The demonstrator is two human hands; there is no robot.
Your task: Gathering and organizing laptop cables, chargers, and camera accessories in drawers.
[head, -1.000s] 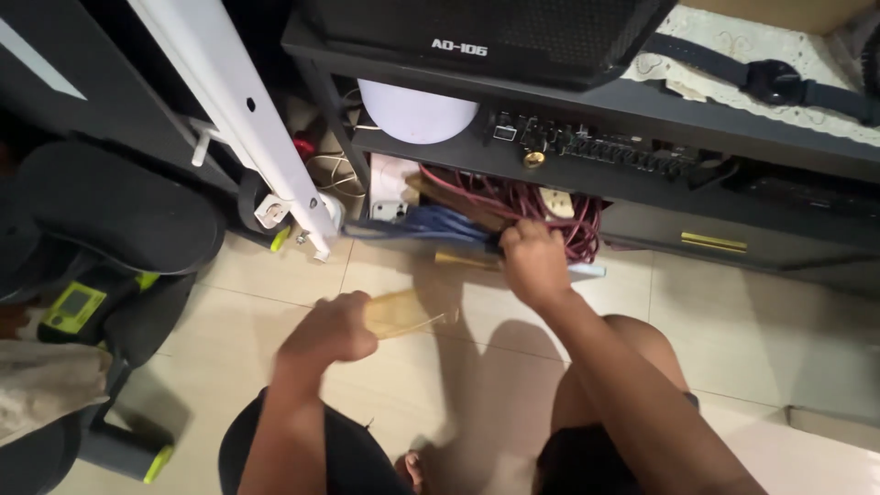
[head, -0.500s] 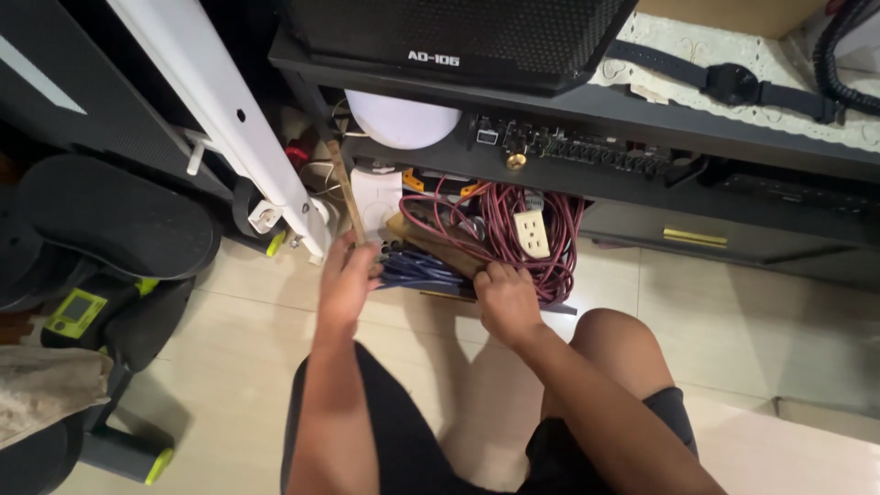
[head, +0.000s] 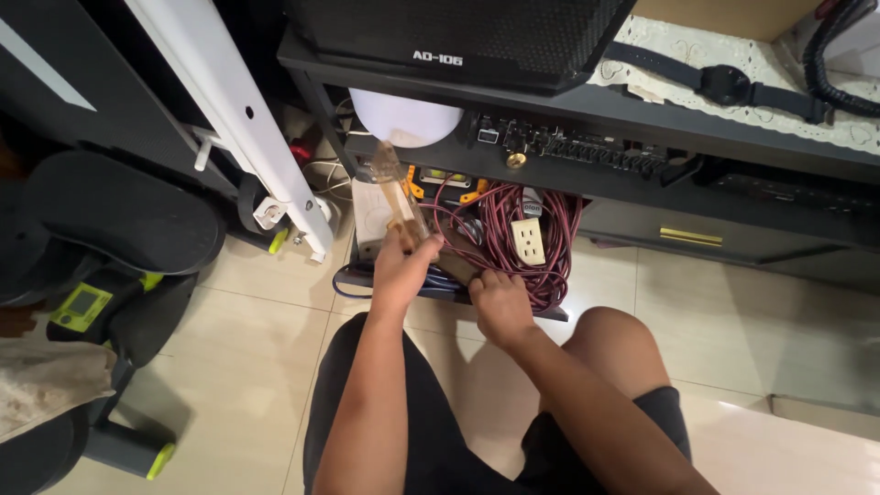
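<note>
**Both hands at the low shelf of cables**

The left hand (head: pixel 400 268) is closed around a long, flat, translucent amber plastic strip (head: pixel 392 188) — it rises from the fist toward twelve o'clock, tilted slightly left, its upper end just in front of a round white dome-shaped lamp shade (head: pixel 406 117). The right hand (head: pixel 500 304) lies at four o'clock from the left, knuckles up, fingers curled over the front edge of a dark low shelf (head: pixel 550 313); whether it grips anything under them cannot be told.

On that shelf, at one o'clock from the right hand, sits a coiled maroon extension cable (head: pixel 550 238) with a cream-coloured square socket block (head: pixel 528 240) lying on the coil. Blue wires (head: pixel 438 284) run between the two hands. Just left of the strip, at nine o'clock, stands a pale boxy container (head: pixel 370 220).

Above, at twelve o'clock, a black audio unit with a row of knobs and sockets (head: pixel 568 147) sits under a large black mesh-fronted speaker (head: pixel 458 32). A white metal bar (head: pixel 229 110) slants across at ten o'clock. At eight o'clock — well apart from the hands — rests a black stepper machine with yellow-green trim (head: pixel 101 266) on the beige tiled floor (head: pixel 733 339).
</note>
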